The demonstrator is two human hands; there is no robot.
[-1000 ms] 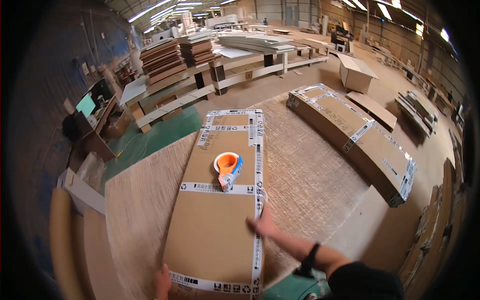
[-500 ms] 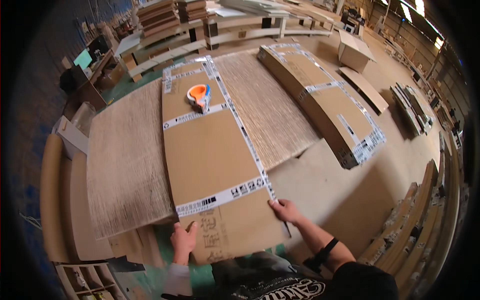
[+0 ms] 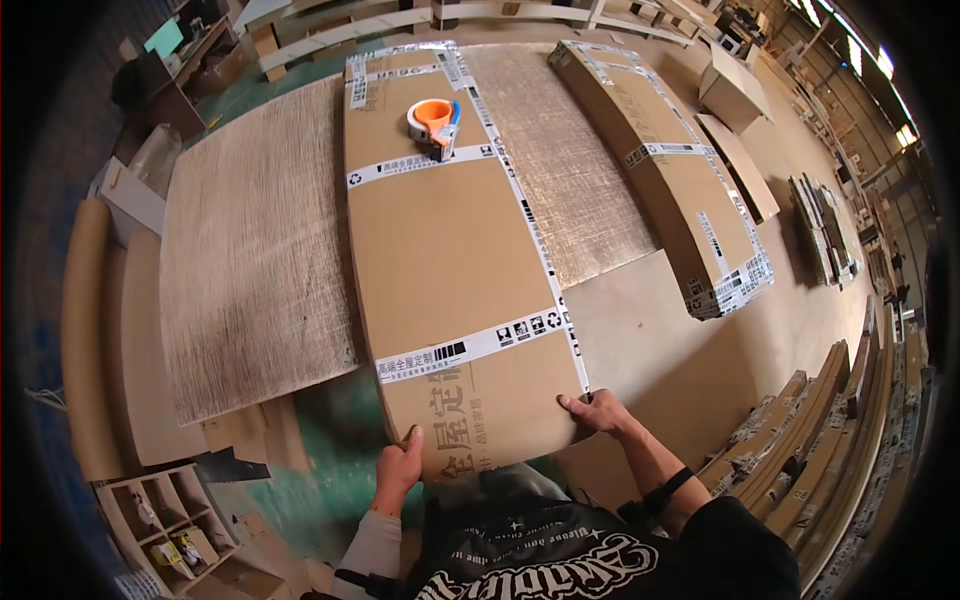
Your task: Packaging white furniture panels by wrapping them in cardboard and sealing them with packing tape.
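Note:
A long, flat cardboard box (image 3: 445, 240), bound with white printed tape, lies lengthwise before me, its near end overhanging the wrapped surface beneath. My left hand (image 3: 398, 465) grips the near left corner, thumb at the top edge. At the near right corner, my right hand (image 3: 600, 412) holds the box with its thumb on top. The other fingers of both hands are mostly hidden under or behind the cardboard. Toward the far end of the box, an orange and blue tape dispenser (image 3: 436, 125) with a white roll rests on top.
The box lies across a wide stack wrapped in crinkled clear film (image 3: 260, 240). A second taped carton (image 3: 665, 160) sits to the right. Long cardboard packs (image 3: 830, 450) line the lower right; a brown paper roll (image 3: 85, 330) and a compartmented wooden shelf (image 3: 165, 520) are at left.
The box has slid slightly toward me, with the dispenser riding on it. My left hand has closed on the corner. The whole view has also shifted.

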